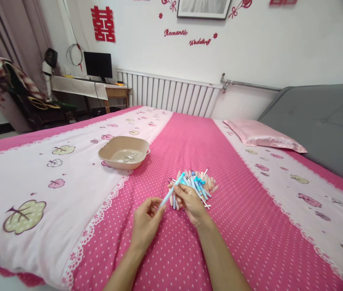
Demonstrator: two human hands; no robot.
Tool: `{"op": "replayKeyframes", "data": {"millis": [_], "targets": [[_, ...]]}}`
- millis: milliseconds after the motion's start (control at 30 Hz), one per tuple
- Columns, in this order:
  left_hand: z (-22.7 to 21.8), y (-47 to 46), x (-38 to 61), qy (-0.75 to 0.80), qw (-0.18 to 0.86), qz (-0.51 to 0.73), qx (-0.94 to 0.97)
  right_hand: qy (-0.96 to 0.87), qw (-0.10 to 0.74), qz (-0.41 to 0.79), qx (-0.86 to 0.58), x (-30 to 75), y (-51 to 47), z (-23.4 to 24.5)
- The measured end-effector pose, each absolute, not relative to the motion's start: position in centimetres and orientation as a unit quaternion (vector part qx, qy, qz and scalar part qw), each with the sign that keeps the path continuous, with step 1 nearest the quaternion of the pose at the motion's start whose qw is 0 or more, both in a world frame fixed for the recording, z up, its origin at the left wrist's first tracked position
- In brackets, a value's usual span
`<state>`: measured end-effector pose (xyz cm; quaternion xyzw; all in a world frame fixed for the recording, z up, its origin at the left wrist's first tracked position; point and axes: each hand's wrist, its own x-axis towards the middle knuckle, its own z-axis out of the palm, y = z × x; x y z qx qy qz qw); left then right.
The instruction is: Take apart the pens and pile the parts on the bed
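My left hand (149, 220) pinches the lower end of a light blue pen (168, 197) with a brighter blue upper end. My right hand (189, 202) grips the same pen around its middle, so it slants up and to the right between both hands. Just beyond my right hand lies a pile of pens and slim sticks (202, 184) in pale pink, white and blue, partly hidden by that hand. To the left, farther off, stands a beige plastic basin (104, 155) with some small whitish pieces at its bottom.
Everything lies on a bed with a pink dotted and white patterned cover (186, 133). A pink pillow (262, 133) rests by the grey headboard (326, 121). Beyond are a white radiator (171, 91), a desk with a monitor (98, 65), and a draped chair (16, 89).
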<state>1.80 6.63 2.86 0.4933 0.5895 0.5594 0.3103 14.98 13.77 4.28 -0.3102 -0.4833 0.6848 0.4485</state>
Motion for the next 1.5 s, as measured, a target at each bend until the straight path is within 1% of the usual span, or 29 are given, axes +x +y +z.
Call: {"op": "replayKeyframes", "data": {"millis": [100,267,367,533,733,900,1000,1100,1267,1367,1500], "targets": [[2.86,6.56,1.69,0.59,0.31,0.545,0.509,-0.481,0.45,0.685,-0.312,14.88,13.75,4.35],[2.47,6.72,1.52,0.607,0.361,0.519,0.482,-0.483,0.45,0.686,-0.308,14.78,13.62,4.52],[2.32,6.71,1.53,0.603,0.374,0.521,0.475,-0.481,0.449,0.688,-0.306,14.8,13.6,4.51],[2.7,6.52,1.88,0.574,0.373,0.556,0.472,-0.478,0.452,0.689,-0.306,14.85,13.67,4.42],[2.44,6.6,1.76,0.586,0.316,0.551,0.502,-0.48,0.453,0.688,-0.302,14.82,13.64,4.49],[2.38,6.49,1.65,0.603,0.348,0.513,0.503,-0.469,0.455,0.691,-0.308,14.83,13.7,4.54],[2.55,6.38,1.73,0.6,0.372,0.516,0.485,-0.468,0.457,0.691,-0.308,14.86,13.77,4.5],[2.67,6.39,1.79,0.597,0.364,0.528,0.481,-0.467,0.459,0.691,-0.307,14.91,13.79,4.43],[2.46,6.55,1.83,0.603,0.34,0.513,0.507,-0.471,0.453,0.688,-0.315,14.86,13.69,4.44],[2.32,6.61,1.82,0.604,0.341,0.506,0.513,-0.451,0.476,0.685,-0.318,14.88,13.87,4.45],[2.37,6.61,1.77,0.622,0.334,0.488,0.513,-0.37,0.556,0.668,-0.328,15.35,14.45,4.59]]}}
